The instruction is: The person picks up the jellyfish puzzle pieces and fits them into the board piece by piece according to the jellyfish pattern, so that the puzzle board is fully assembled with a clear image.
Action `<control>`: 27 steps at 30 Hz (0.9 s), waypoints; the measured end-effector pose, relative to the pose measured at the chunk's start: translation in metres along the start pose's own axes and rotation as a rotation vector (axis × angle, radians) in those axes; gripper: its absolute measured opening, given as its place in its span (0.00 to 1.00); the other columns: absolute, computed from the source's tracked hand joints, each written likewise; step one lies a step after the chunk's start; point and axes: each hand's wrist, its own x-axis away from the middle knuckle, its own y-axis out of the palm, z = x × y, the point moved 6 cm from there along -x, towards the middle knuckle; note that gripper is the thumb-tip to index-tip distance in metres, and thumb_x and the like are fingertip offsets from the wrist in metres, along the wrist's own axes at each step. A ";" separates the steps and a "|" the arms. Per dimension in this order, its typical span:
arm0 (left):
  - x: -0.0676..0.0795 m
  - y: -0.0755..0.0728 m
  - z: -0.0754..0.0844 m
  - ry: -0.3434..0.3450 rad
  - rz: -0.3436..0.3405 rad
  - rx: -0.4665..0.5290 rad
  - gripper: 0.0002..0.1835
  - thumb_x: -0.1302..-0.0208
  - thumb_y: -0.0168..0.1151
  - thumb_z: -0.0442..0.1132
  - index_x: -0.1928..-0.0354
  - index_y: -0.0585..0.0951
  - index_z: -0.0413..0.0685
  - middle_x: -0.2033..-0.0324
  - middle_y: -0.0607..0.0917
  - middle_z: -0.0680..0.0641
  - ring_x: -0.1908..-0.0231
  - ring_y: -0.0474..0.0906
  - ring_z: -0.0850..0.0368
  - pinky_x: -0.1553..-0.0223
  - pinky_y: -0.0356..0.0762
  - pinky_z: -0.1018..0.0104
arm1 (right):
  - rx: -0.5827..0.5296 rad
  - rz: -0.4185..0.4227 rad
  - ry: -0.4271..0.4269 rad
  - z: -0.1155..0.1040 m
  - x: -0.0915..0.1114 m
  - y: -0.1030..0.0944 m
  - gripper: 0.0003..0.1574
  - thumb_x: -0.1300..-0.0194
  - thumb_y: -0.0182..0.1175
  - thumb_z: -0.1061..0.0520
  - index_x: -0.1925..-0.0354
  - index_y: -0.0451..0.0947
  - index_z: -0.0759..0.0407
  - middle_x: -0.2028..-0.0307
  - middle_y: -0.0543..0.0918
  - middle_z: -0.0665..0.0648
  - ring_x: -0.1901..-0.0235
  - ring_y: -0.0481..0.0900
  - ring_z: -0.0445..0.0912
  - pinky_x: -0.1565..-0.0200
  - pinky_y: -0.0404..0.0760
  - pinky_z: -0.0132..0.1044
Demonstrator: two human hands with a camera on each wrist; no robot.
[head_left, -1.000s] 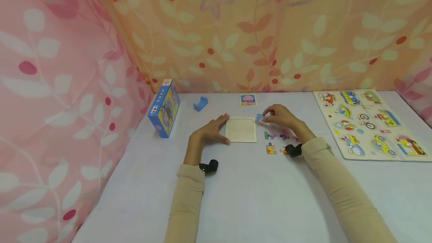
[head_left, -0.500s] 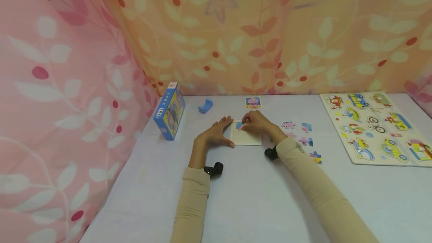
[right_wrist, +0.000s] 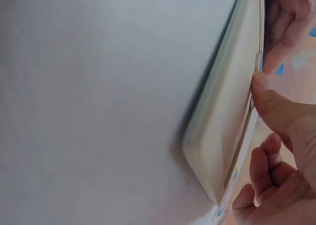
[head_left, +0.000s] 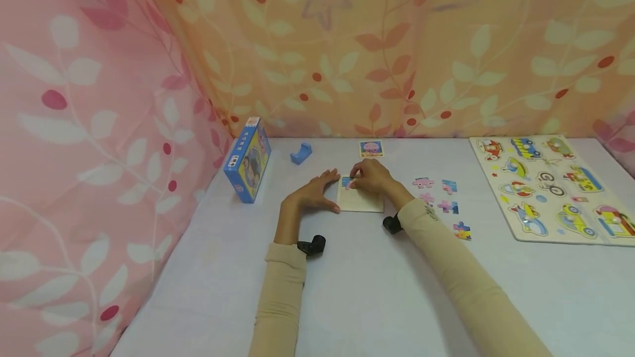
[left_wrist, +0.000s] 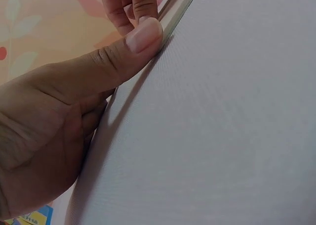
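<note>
A small pale square puzzle tray [head_left: 359, 204] lies on the white cloth. My left hand [head_left: 311, 194] spans its left side, thumb at the near corner and fingers spread toward the far corner. In the left wrist view the straight thumb [left_wrist: 143, 37] rests against the tray's edge. Over the tray's far left part, my right hand [head_left: 373, 177] pinches a blue and pink jigsaw piece [head_left: 346, 182] down in the corner, its fingers covering part of it. The right wrist view shows the right thumb [right_wrist: 264, 89] right at the tray's inner surface, other fingers curled.
Several loose jigsaw pieces [head_left: 448, 206] lie right of the tray, some behind the right wrist. A small picture card [head_left: 371, 149] sits behind it. At left are a blue puzzle box [head_left: 248, 161] and a blue curved block [head_left: 301, 153]. A vehicle puzzle board [head_left: 550, 191] lies far right.
My right hand has carried the jigsaw piece left, from beside the tray into its far left corner. My left hand has stayed at the tray's left side. The head view has shifted slightly.
</note>
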 end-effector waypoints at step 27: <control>-0.006 0.007 0.005 0.099 -0.033 -0.051 0.51 0.56 0.72 0.52 0.30 0.55 0.58 0.28 0.45 0.55 0.28 0.33 0.55 0.29 0.28 0.51 | 0.057 0.076 0.087 0.101 0.102 -0.105 0.17 0.45 0.65 0.57 0.59 0.81 0.67 0.79 0.65 0.53 0.74 0.61 0.46 0.70 0.58 0.36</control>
